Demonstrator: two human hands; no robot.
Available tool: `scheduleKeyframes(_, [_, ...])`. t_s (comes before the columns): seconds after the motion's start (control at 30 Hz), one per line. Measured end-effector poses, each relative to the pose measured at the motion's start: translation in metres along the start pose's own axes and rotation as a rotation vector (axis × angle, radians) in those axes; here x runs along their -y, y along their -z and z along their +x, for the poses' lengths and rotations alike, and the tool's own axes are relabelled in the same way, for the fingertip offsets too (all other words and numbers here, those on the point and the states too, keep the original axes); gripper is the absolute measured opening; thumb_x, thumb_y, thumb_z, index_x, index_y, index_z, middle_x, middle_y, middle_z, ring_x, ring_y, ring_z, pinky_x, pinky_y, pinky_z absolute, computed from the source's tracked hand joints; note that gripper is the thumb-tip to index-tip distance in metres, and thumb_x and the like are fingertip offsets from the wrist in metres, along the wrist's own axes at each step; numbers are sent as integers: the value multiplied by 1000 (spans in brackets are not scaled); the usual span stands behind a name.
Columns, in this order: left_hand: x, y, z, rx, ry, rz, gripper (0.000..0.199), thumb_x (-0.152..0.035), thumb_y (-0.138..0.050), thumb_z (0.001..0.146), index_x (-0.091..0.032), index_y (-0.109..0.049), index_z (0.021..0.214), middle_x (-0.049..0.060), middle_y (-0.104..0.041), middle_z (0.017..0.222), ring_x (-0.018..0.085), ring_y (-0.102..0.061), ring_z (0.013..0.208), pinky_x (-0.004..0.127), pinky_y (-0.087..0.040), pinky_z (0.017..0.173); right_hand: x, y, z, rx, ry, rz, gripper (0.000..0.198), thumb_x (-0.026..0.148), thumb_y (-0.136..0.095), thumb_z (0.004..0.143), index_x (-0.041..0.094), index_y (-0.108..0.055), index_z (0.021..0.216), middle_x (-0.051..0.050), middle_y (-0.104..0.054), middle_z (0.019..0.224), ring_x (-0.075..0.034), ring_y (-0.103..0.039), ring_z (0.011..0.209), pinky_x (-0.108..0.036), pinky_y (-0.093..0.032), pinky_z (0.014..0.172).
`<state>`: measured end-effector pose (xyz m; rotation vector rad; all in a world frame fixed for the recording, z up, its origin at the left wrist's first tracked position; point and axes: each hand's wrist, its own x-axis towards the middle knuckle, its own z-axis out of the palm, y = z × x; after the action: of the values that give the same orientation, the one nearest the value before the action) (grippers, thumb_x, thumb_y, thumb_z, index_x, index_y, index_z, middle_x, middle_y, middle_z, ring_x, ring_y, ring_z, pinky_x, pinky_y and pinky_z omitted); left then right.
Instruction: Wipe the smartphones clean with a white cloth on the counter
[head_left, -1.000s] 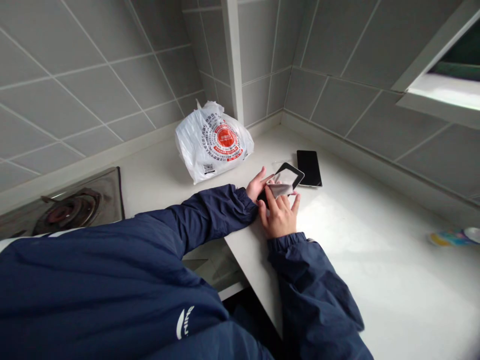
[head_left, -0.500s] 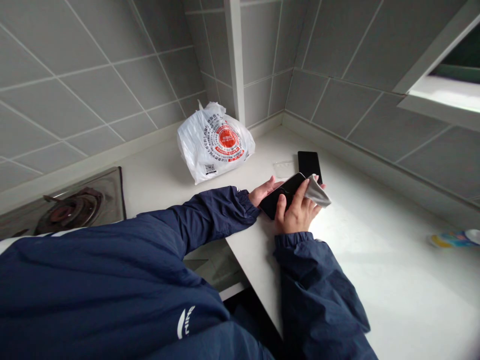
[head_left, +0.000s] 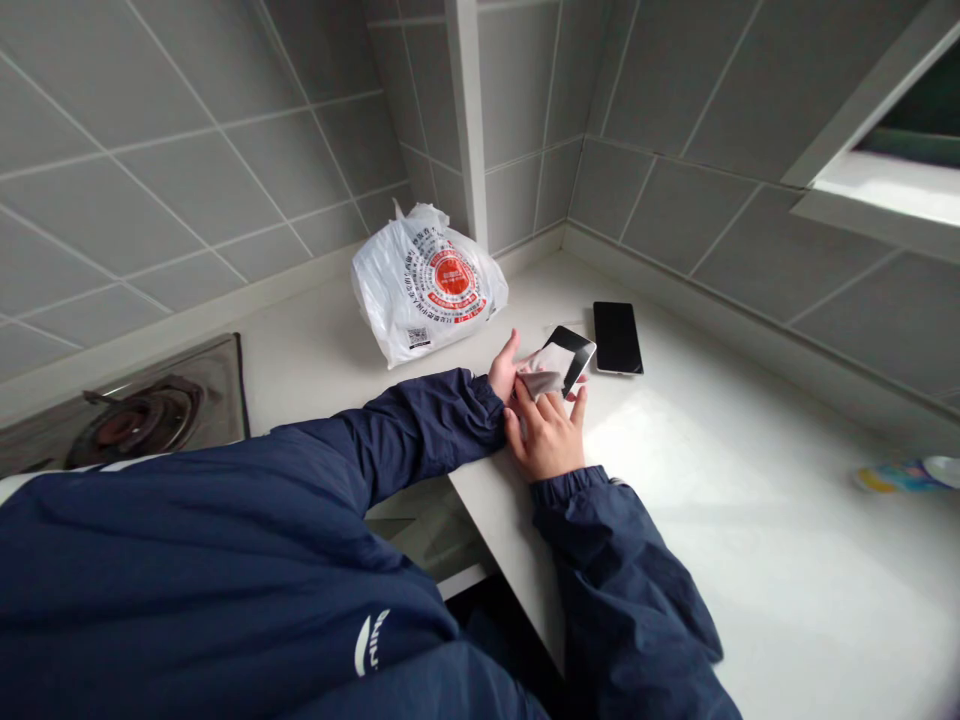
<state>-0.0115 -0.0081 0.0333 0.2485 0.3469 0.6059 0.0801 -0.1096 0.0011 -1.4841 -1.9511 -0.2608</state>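
Note:
My left hand (head_left: 505,372) is closed around a dark smartphone (head_left: 580,352) from its far side, with the screen tilted up and catching light. Over the lower part of the phone lies a grey cloth (head_left: 541,380). My right hand (head_left: 551,440) presses that cloth onto the screen with its fingers. A second black phone or small tablet (head_left: 617,338) lies flat on the counter just beyond my hands. Behind the held phone, a clear flat piece on the counter is mostly hidden.
A white plastic bag (head_left: 405,290) with red print stands by the corner on the white counter (head_left: 750,500). At the left is a gas stove (head_left: 150,420). A blurred bottle (head_left: 904,474) lies at the right. Grey tiled walls enclose the back.
The phone in my left hand has turned and tilted, showing a shine. My right hand and the cloth have slid left, from the phone's far end to its near part.

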Motion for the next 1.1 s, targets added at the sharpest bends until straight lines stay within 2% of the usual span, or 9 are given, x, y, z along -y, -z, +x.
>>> scheduleKeyframes(0.13, [-6,2,-1,-33,23,33,94,-79,-15,95,-10,-49,149,24,-70,123,35,-73,102,54,-52,95,3,4,1,-19,50,82,31,32,-54,101,20,-70,125,-7,-77,122,-22,-67,117,-58,-10,129])
scheduleKeyframes(0.23, [-7,1,-1,-32,13,15,95,-80,-15,94,-11,-49,149,25,-67,129,35,-72,105,54,-52,95,2,3,0,-62,81,113,26,27,-57,99,23,-72,120,-3,-79,117,-20,-69,115,-55,-11,130])
scheduleKeyframes(0.33, [-6,3,0,-11,2,-13,92,-78,-15,95,-12,-50,148,24,-67,130,35,-71,106,55,-51,97,-1,-1,-2,-109,38,75,27,24,-57,98,24,-71,121,-3,-78,118,-20,-68,117,-53,-14,129])
scheduleKeyframes(0.43, [-6,11,5,20,-24,-30,91,-78,-19,95,-11,-53,146,23,-69,125,35,-71,105,54,-51,97,-5,-4,-4,-131,-35,-7,31,23,-56,97,21,-70,124,-8,-77,120,-23,-67,117,-52,-20,126])
scheduleKeyframes(0.57, [-7,22,11,-38,-64,2,90,-79,-24,94,-10,-58,140,20,-73,113,34,-73,97,49,-54,92,-10,-7,-6,-116,-99,-106,39,27,-53,98,15,-66,133,-12,-77,110,-26,-67,110,-55,-27,121])
scheduleKeyframes(0.67, [-5,20,11,-38,-87,12,89,-78,-25,95,-9,-58,141,20,-73,113,34,-73,100,50,-53,96,-8,-9,-7,-117,-102,-110,41,27,-52,98,14,-64,135,-13,-76,112,-27,-65,110,-56,-25,123])
scheduleKeyframes(0.83, [-2,10,5,48,-62,-23,88,-76,-24,96,-10,-50,149,24,-68,128,39,-68,116,59,-48,102,-5,-12,-9,-50,-25,-75,48,23,-50,95,13,-62,140,-11,-74,103,-27,-63,106,-59,-20,124])
scheduleKeyframes(1.0, [-1,11,6,70,-28,-33,88,-77,-23,95,-16,-45,154,23,-65,134,40,-65,123,63,-43,105,-9,-13,-9,-32,32,-90,49,21,-47,96,13,-60,143,-10,-72,94,-25,-64,97,-53,-32,120])
scheduleKeyframes(1.1, [2,8,7,101,-34,-18,89,-77,-20,96,-14,-46,154,21,-67,133,37,-66,121,57,-43,109,-14,-12,-8,-113,-37,-129,44,27,-49,100,13,-63,138,-11,-73,93,-24,-66,94,-47,-44,111])
